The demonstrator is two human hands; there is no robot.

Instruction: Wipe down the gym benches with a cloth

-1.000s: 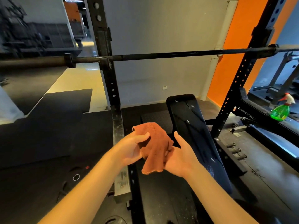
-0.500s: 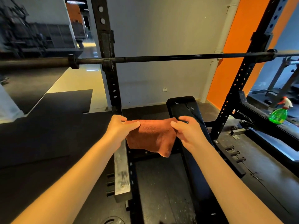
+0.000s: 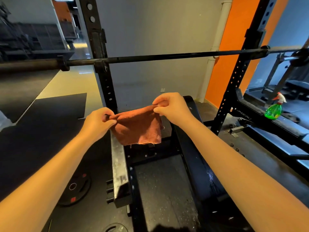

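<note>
On the dark floor at the lower left lies a black weight plate (image 3: 76, 190) with red marks. Above it a barbell (image 3: 150, 57) runs level across the whole view, resting on the black rack's left upright (image 3: 98, 47), which is pierced with holes. Just right of that upright's foot, the left hand (image 3: 97, 123) reaches forward, its fingers (image 3: 111, 121) and thumb pinched on the top left corner of a rust-orange cloth (image 3: 138, 129). The cloth is stretched between both hands and hangs down flat in the air, its frayed lower edge over the rack's base frame, just left of the far end of the gym bench (image 3: 197, 164). The right hand (image 3: 173, 109) is a little higher than the left and grips the cloth's top right corner, with the fingers (image 3: 158, 101) curled over the edge and the thumb beneath. The bench pad is black and glossy, runs away from the viewer under the right forearm, and bears a streak of small droplets near its middle. Further right stands the rack's right upright (image 3: 240, 72) in front of an orange wall panel (image 3: 234, 39). On a black side beam beyond it stands a green spray bottle (image 3: 273, 111) with a red and white trigger head, well apart from both hands.
</note>
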